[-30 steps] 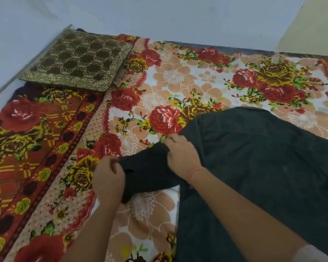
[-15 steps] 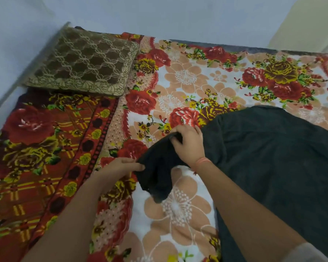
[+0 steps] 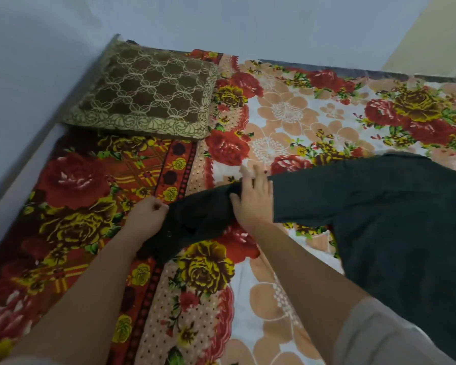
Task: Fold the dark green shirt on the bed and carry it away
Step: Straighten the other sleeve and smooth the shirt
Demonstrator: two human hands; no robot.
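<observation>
The dark green shirt [image 3: 395, 219] lies spread on the right half of the bed, its long sleeve stretched out leftward across the floral bedspread [image 3: 287, 119]. My left hand [image 3: 146, 216] pinches the cuff end of that sleeve with closed fingers. My right hand [image 3: 254, 196] rests flat on the sleeve further along, fingers spread and thumb hooked over the cloth. The shirt's lower right part runs out of view.
A brown cushion [image 3: 148, 90] with a gold lattice pattern lies at the bed's far left corner against the pale wall [image 3: 221, 22]. The bed's left edge meets the wall. Floral bedspread shows beyond the shirt.
The sleeve, bunched and drooping before, is now pulled out straight to the left. My left hand has closed on its cuff end and my right hand has flattened onto it.
</observation>
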